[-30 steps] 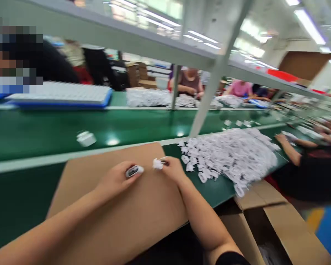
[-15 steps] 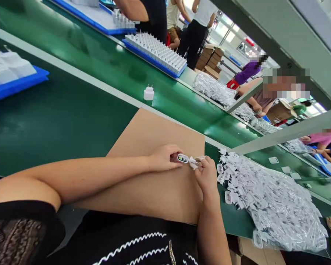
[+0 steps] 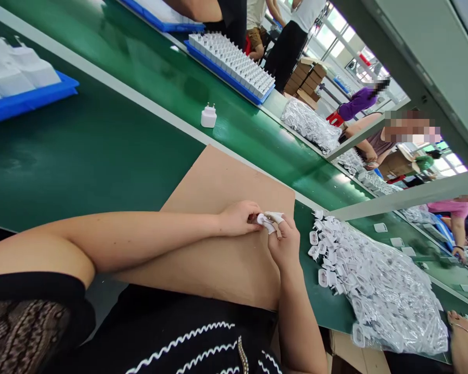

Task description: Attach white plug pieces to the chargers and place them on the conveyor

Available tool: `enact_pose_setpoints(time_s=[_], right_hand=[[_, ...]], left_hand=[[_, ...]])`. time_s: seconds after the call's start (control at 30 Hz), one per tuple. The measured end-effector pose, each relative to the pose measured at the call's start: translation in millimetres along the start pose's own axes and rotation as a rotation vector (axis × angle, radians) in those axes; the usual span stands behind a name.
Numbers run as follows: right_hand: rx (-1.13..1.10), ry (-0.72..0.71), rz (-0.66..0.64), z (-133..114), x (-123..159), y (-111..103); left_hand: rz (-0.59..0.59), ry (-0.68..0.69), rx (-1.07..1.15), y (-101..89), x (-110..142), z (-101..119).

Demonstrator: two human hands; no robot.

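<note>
My left hand (image 3: 239,218) and my right hand (image 3: 284,240) meet over a brown cardboard sheet (image 3: 218,192) on the green bench. Both are pinched on one small white plug part (image 3: 265,221) held between their fingertips. Taped fingertips show on my right hand. A big pile of small white plug parts in clear bags (image 3: 374,280) lies just right of my right hand.
A single white charger (image 3: 208,116) stands on the green conveyor belt (image 3: 148,67) beyond the cardboard. Blue trays of white chargers sit at the left (image 3: 19,85) and far side (image 3: 234,65). Other people work across the belt and at the right; a grey frame bar (image 3: 405,195) crosses overhead.
My hands have closed together: the piece in my left hand and the one in my right hand are now pressed into one. The view swung left and tilted down.
</note>
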State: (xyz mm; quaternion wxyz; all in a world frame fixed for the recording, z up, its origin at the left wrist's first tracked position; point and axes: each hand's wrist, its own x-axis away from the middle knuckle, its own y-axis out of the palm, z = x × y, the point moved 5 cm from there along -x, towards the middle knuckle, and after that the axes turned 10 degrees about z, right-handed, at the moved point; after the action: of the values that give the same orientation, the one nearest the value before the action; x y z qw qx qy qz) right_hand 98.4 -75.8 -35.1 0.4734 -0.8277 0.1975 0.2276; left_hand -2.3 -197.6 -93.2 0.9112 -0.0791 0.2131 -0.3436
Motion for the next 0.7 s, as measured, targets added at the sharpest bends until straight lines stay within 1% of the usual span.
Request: enact_pose_setpoints(time_s=[0.13,0.3,0.43,0.57,0.7], right_hand=[[0.099,-0.056,-0.066,-3.6,-5.8,4.2],[0.138,-0.069,-0.009,-2.3,-8.6,-4.2],[0.095,-0.086,-0.041,-3.7,-7.8,-1.2],[0.134,-0.084,-0.073,-5.5,-7.6,1.8],[0.124,-0.05,-0.013,-6.0,-8.9,-4.7]], left_hand=[[0.0,0.005,0.005,-0.9,-0.3,0.8],[-0.008,-0.028,-0.008,-1.4,-0.7,1.1],[-0.015,-0.034,0.005,-0.9,-0.8,0.4],[-0.021,-0.021,0.031,-0.4,-1.0,1.4],[-0.016,-0.051,0.009,-1.1,-1.5,1.1]])
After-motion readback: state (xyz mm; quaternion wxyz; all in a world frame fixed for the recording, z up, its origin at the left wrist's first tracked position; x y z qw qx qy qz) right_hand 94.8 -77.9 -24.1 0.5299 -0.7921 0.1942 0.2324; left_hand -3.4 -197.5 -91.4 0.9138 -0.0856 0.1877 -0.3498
